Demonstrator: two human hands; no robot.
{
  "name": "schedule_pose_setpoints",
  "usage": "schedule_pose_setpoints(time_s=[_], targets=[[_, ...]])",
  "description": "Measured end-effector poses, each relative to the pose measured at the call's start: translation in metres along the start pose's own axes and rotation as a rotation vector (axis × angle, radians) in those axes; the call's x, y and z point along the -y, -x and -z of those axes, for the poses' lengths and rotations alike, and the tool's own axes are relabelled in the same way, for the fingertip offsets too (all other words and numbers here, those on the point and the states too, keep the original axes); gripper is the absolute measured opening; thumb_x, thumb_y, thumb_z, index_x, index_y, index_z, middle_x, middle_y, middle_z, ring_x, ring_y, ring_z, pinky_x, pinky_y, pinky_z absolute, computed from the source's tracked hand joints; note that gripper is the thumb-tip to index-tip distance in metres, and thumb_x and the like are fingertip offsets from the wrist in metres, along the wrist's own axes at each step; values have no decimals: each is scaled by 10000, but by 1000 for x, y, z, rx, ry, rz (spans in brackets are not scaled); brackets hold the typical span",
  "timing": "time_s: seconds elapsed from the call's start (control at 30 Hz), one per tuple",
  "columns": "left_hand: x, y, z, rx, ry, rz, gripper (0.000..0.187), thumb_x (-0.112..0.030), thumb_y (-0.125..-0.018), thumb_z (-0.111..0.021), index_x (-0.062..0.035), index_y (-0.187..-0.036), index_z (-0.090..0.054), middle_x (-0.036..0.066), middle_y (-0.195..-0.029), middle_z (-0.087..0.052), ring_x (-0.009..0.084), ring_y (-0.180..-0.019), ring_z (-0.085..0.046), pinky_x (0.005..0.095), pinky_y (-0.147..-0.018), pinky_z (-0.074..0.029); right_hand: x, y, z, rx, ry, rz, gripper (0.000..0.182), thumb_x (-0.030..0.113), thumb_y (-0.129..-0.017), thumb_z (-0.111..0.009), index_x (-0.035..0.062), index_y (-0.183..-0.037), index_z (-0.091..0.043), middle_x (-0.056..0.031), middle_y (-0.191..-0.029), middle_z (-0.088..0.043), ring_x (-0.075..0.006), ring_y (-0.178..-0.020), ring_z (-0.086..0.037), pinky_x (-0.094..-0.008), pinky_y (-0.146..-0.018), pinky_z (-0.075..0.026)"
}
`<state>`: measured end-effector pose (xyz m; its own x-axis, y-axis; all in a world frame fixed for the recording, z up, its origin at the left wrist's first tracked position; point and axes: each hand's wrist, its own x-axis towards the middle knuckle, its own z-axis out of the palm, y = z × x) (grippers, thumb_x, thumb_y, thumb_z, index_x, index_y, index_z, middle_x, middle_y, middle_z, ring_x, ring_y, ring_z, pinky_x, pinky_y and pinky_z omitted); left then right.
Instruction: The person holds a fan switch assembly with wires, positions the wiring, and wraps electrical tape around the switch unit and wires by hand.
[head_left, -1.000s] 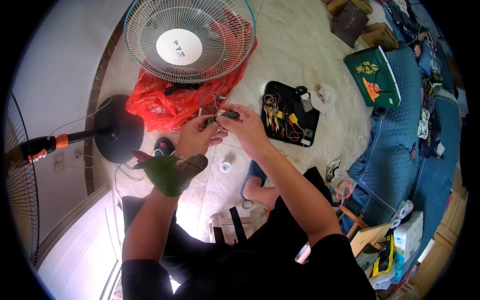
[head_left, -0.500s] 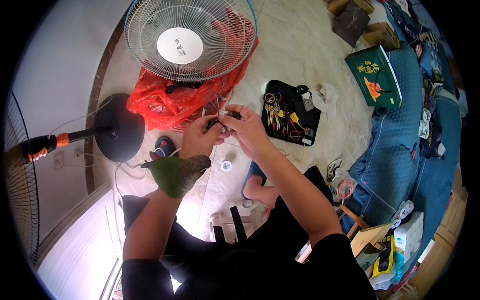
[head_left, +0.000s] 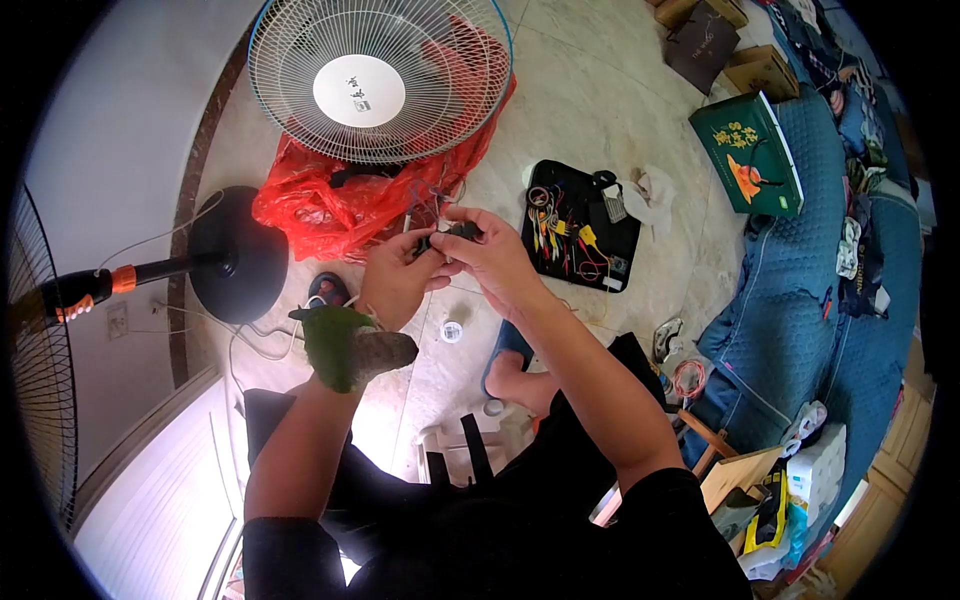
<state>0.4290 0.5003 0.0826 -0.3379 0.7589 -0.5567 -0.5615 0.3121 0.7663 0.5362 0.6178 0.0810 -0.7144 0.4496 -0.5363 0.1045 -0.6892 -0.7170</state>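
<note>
My left hand (head_left: 400,275) and my right hand (head_left: 488,258) are close together in front of a red plastic bag (head_left: 320,205). Both have their fingers closed on a small dark part (head_left: 455,235), too small to make out, with thin wires near it. A green bird with a grey-brown head (head_left: 345,348) perches on my left forearm, by the wrist. Above the bag lies a fan head with a white centre disc (head_left: 360,90). To the right of my hands, an open black tool case (head_left: 583,225) holds several tools and leads.
A round black fan base (head_left: 235,280) stands at the left, with cables along the floor. A small white round item (head_left: 452,331) lies below my hands. At the right are a green box (head_left: 748,155) and a blue quilted sofa (head_left: 790,300).
The bird has shifted its body and turned its head on my left forearm. My right fingers have moved slightly on the dark part, which shows more now.
</note>
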Motion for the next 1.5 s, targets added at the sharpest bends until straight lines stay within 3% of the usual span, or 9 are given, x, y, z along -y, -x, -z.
schedule_pose_setpoints(time_s=[0.33,0.43,0.63,0.73,0.83,1.03,1.23,1.5], targets=[[1,4,-7,-29,-161,-82,286,-135,-960,-552,26,-1196,-576,97,-1005,-684,163,-876,-693,254,-758,-547,-3,2,-6,-101,-81,-19,316,27,-825,-723,-42,-1084,-556,-90,-883,-651,-137,-733,-632,-255,-600,-531],[1,4,-6,-19,-216,-90,297,-139,-959,-553,28,-1205,-569,103,-1024,-682,164,-885,-693,252,-766,-545,-1,4,-8,-125,-117,-36,314,15,-817,-727,-23,-1079,-557,-96,-877,-648,-141,-731,-631,-255,-606,-533],[-13,9,-12,-57,34,49,342,-140,-933,-588,43,-1220,-545,111,-1052,-670,185,-875,-689,278,-757,-563,18,5,-6,-54,-137,-153,167,116,-906,-634,34,-1048,-599,-49,-871,-641,-117,-732,-619,-261,-641,-521],[-10,8,-11,-39,30,45,332,-168,-964,-551,18,-1239,-544,130,-1050,-681,193,-896,-699,292,-787,-571,9,1,3,-54,-40,-91,195,188,-941,-597,53,-1080,-612,-11,-935,-644,-100,-796,-616,-277,-713,-525],[-14,7,-13,-29,38,88,352,-226,-975,-536,13,-1234,-548,129,-1031,-684,207,-885,-702,303,-769,-578,0,-2,4,-124,120,25,204,181,-934,-611,55,-1094,-614,-13,-926,-643,-90,-779,-606,-252,-710,-494],[-17,4,-9,-100,111,153,370,-314,-995,-482,-8,-1180,-579,129,-996,-690,233,-847,-710,314,-737,-585,3,2,-3,-110,126,44,195,149,-939,-606,43,-1103,-617,-10,-895,-648,-73,-763,-586,-220,-689,-457],[-16,5,-6,-73,154,162,355,-311,-991,-486,-20,-1169,-585,119,-993,-689,228,-841,-711,317,-733,-587,1,2,-3,-112,140,66,181,141,-940,-603,37,-1087,-625,-10,-889,-649,-69,-758,-584,-216,-690,-455],[-28,9,-9,-134,119,242,373,-352,-964,-508,-45,-1164,-581,81,-995,-685,228,-838,-714,274,-633,-579,0,3,-3,-47,129,64,177,115,-937,-594,33,-1091,-625,-7,-907,-651,-70,-790,-571,-217,-717,-442]])
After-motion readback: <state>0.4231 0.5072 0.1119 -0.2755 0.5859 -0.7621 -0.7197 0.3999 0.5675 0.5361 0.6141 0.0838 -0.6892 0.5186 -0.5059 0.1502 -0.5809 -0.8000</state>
